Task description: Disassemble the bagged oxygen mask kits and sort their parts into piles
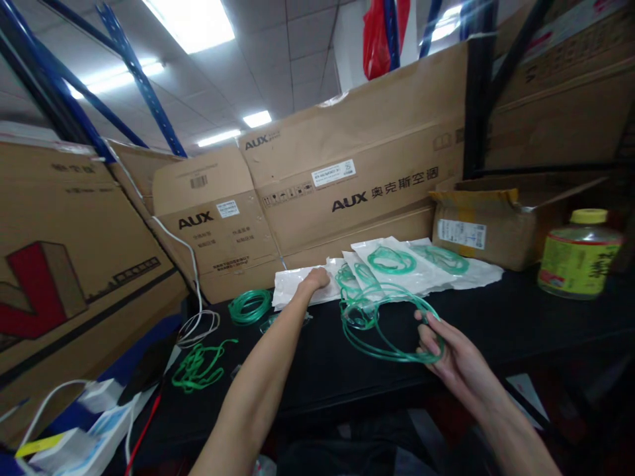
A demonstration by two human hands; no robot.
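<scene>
My right hand (449, 347) is closed around loops of thin green tubing (391, 354), held up above the black table. A clear piece (360, 316), like a small mask, hangs in the left part of the coil. My left hand (316, 279) reaches forward with its fingers bent onto a white pouch (288, 284) at the back of the table; its fingertips are partly hidden. Beside it, several white pouches (426, 281) overlap in a row, with coiled green tubing showing through their clear fronts. Another green tubing coil (249, 307) rests left of my left forearm.
Green elastic cord (198, 367) lies in a heap at left, near a white cable (196, 284) and a power strip (106, 430). Cardboard boxes (387, 158) wall the back. An open carton (496, 225) and a yellow-capped jar (578, 258) stand at right.
</scene>
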